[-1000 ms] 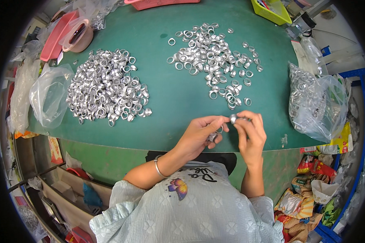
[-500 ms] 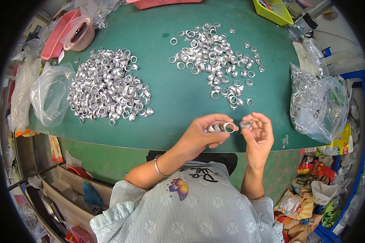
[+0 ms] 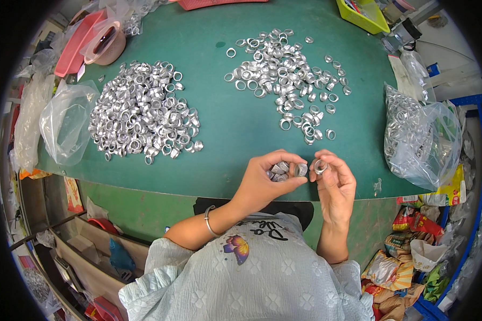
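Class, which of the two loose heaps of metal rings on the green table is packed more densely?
The left heap: its rings lie piled tightly together, while the right heap is spread thin with gaps.

Silver metal rings (image 3: pixel 144 115) glint in a heap at upper left, over a deep green table (image 3: pixel 230 123). Pink tray (image 3: pixel 72 45) in the top-left corner, yellow-green bin (image 3: pixel 367 13) at top right. Bottom centre, a pale blue-grey floral shirt (image 3: pixel 251 283) sports a purple-and-orange butterfly (image 3: pixel 236 247).
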The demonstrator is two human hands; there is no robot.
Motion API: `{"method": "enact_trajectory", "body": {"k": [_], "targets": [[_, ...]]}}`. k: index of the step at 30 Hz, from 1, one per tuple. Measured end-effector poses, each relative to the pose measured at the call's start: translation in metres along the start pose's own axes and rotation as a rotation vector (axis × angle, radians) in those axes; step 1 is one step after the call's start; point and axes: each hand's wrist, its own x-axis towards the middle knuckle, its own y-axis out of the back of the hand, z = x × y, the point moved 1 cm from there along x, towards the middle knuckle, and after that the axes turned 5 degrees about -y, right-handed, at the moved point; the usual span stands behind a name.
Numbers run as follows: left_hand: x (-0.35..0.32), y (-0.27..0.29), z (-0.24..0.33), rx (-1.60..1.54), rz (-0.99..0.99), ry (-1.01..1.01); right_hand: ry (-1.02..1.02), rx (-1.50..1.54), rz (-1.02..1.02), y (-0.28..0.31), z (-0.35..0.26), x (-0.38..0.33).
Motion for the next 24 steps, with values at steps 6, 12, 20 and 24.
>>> {"method": "enact_trajectory", "body": {"k": [6,12,20,24], "targets": [[-0.004,-0.005,0.004,0.261,0.090,-0.120,-0.046,0.055,0.001,-0.003,0.001,0.000],[-0.004,-0.004,0.004,0.183,0.099,-0.077,-0.143,0.149,-0.036,-0.002,0.003,-0.001],[0.002,0.007,0.004,-0.743,-0.041,0.334,-0.159,0.174,-0.039,-0.002,0.005,0.000],[0.001,0.010,-0.007,-0.643,-0.030,0.401,-0.026,-0.091,0.001,-0.005,0.004,-0.004]]}}
